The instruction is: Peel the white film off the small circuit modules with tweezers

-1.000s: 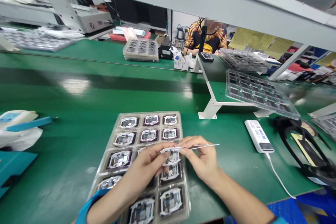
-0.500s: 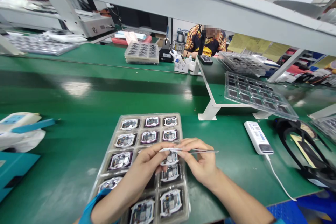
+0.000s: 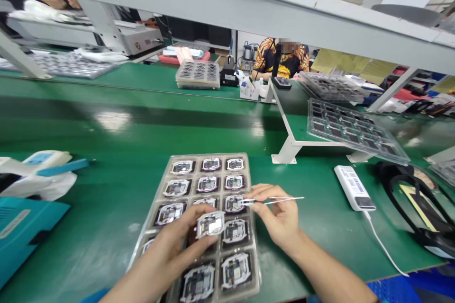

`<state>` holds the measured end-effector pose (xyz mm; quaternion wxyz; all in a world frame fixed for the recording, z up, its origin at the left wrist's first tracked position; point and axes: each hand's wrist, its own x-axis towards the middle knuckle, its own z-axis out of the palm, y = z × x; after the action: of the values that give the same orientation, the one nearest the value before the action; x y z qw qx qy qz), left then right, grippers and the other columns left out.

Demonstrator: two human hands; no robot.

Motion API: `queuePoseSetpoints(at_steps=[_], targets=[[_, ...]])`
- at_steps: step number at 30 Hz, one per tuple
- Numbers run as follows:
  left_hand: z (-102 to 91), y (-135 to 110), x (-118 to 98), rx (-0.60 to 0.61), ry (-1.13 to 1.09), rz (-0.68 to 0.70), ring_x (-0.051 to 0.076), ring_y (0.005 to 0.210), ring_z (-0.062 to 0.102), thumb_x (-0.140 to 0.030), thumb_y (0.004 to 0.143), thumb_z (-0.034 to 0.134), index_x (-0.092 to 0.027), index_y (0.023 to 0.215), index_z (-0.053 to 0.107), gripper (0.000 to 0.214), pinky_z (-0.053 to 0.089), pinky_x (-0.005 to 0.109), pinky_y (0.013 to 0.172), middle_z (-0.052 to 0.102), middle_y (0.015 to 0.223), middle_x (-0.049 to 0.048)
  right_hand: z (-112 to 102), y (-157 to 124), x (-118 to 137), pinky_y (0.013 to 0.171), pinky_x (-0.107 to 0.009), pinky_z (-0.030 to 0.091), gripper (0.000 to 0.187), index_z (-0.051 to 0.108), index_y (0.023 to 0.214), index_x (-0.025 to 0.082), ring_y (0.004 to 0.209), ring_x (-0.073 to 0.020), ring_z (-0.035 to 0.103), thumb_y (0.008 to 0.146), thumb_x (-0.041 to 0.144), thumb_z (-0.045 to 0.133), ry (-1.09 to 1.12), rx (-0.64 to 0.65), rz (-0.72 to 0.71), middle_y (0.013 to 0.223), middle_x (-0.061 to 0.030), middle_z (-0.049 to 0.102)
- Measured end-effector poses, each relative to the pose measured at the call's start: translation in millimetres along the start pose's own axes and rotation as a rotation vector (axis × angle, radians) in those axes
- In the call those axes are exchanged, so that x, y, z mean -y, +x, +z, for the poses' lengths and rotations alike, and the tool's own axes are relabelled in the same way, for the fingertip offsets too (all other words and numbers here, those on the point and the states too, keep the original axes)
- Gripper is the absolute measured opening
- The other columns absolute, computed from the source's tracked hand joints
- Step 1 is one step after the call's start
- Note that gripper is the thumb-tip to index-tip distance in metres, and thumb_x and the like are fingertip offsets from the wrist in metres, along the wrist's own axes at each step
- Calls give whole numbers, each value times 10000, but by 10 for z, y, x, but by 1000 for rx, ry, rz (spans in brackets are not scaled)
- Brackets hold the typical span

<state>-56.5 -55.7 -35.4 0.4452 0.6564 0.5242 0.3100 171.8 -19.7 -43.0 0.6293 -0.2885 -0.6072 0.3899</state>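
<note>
My left hand (image 3: 177,241) is closed on the edges of a small watch-shaped electronic module (image 3: 210,224), with a white frame and a circuit board facing up. It is raised over a clear plastic tray (image 3: 259,265), whose compartments hold several similar modules. My right hand (image 3: 279,210) pinches white tweezers (image 3: 284,198) just past the tray's right edge. The tweezer tips point left, over a module (image 3: 234,203) in the tray's right column; whether they touch it I cannot tell. The held module and the tweezers are apart.
To the right lie a white device with a cable (image 3: 354,188) and a black headband-like item (image 3: 408,208). Behind them a white-legged stand (image 3: 286,149) carries another clear tray (image 3: 355,128). A teal box (image 3: 31,232) is at left. A person (image 3: 280,59) sits across the bench.
My left hand has moved down and left, tilting the module's board upward into view. The tweezers have come away from it, staying in my right hand. The view has shifted slightly.
</note>
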Motion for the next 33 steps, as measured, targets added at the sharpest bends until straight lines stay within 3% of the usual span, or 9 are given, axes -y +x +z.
queuePoseSetpoints(at_steps=[4, 8, 12, 15, 18, 23, 27, 33], targets=[[-65, -216, 217, -172, 356, 155, 328, 1198, 592, -473, 892, 631, -335, 1166, 684, 311, 486, 450, 1017, 700, 1266, 44, 10, -10, 16, 861, -347, 578, 201, 701, 939, 263, 892, -182, 744, 845, 91, 741, 15, -9, 27, 919, -12, 794], [-13, -300, 350, -216, 595, 284, 359, 1326, 482, -484, 930, 581, -332, 1218, 677, 340, 437, 515, 1049, 605, 1439, 64, 14, -13, 13, 830, -337, 582, 179, 699, 929, 254, 892, -186, 744, 846, 102, 741, -5, -15, 36, 919, -18, 788], [-60, -156, 310, -223, 652, 294, 339, 1255, 534, -463, 970, 499, -280, 1093, 718, 312, 454, 491, 1007, 685, 1299, 85, 7, -8, 9, 796, -344, 586, 141, 698, 927, 245, 861, -193, 745, 856, 129, 737, -32, -18, 36, 901, -28, 786], [-107, 51, 178, -301, 801, 216, 400, 1173, 578, -347, 964, 476, -201, 986, 740, 302, 441, 555, 943, 729, 1180, 167, -1, -12, -1, 794, -362, 590, 122, 697, 928, 243, 854, -203, 744, 856, 154, 743, -52, -20, 26, 889, -35, 787], [-101, 220, 74, -294, 899, 146, 458, 1172, 565, -308, 915, 528, -174, 933, 753, 263, 407, 601, 938, 712, 1203, 231, -6, -20, -11, 799, -372, 590, 114, 697, 926, 243, 858, -208, 741, 855, 169, 746, -67, -22, 31, 891, -39, 789], [-122, 330, 106, -267, 731, 157, 383, 1109, 582, -309, 807, 642, -250, 774, 666, 72, 451, 490, 888, 718, 1100, 134, 2, -9, 11, 786, -355, 583, 117, 705, 919, 246, 847, -199, 738, 846, 169, 755, -43, -31, 56, 889, -29, 790], [-172, 377, 7, -173, 429, 182, 293, 977, 612, -258, 816, 586, -255, 768, 604, 51, 454, 416, 863, 699, 954, 73, 14, 9, 43, 802, -334, 575, 108, 707, 901, 254, 843, -175, 735, 847, 180, 764, 69, -78, 112, 865, -3, 793], [1, 454, -465, 88, -259, -174, 149, 591, 526, -413, 845, 642, -247, 1021, 632, 241, 451, 252, 545, 617, 701, -41, 19, -6, 22, 717, -342, 599, 190, 662, 840, 240, 771, -189, 749, 809, 350, 813, 185, -233, 219, 819, -6, 793]])
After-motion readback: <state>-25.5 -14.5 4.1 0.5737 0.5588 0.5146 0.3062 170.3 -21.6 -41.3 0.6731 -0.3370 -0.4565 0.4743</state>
